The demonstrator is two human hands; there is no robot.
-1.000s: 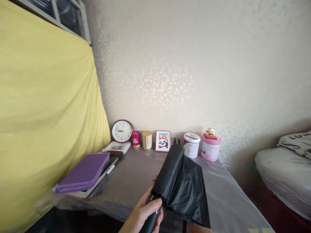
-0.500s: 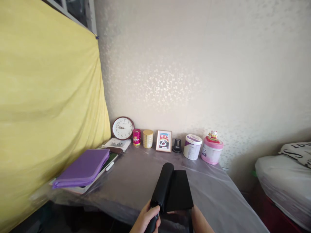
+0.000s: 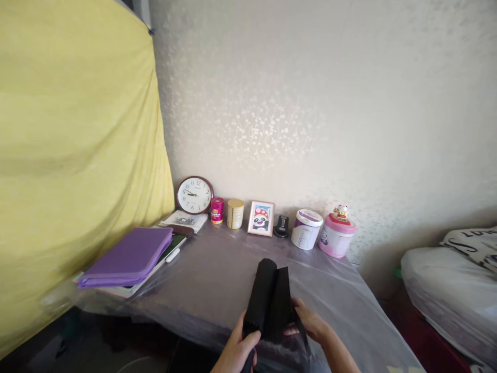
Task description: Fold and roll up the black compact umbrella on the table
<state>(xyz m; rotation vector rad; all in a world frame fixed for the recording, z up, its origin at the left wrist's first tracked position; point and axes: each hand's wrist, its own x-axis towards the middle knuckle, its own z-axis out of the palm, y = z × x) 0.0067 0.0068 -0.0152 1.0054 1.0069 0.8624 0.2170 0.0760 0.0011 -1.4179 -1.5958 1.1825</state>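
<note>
A black folding umbrella (image 3: 262,298), collapsed, is held tilted over the near part of the table. Its rolled body lies on the left and a loose flap of fabric stands out to the right. My left hand (image 3: 239,344) is closed around its lower end, thumb on top. My right hand (image 3: 308,322) grips the right edge of the flap, with fingertips showing below the fabric. A dark strip hangs beside the right hand. The umbrella's underside and part of the left fingers are hidden.
A purple folder (image 3: 128,254) lies on papers at the left, near a white pen-like object (image 3: 172,255). Along the wall stand a clock (image 3: 194,195), tins (image 3: 235,215), a framed panda picture (image 3: 261,219) and tubs (image 3: 306,230). A plastic-covered bundle (image 3: 446,285) is at the right.
My right hand has come up from the lower edge to the flap's side. The flap has narrowed toward the roll. My view has tipped down slightly.
</note>
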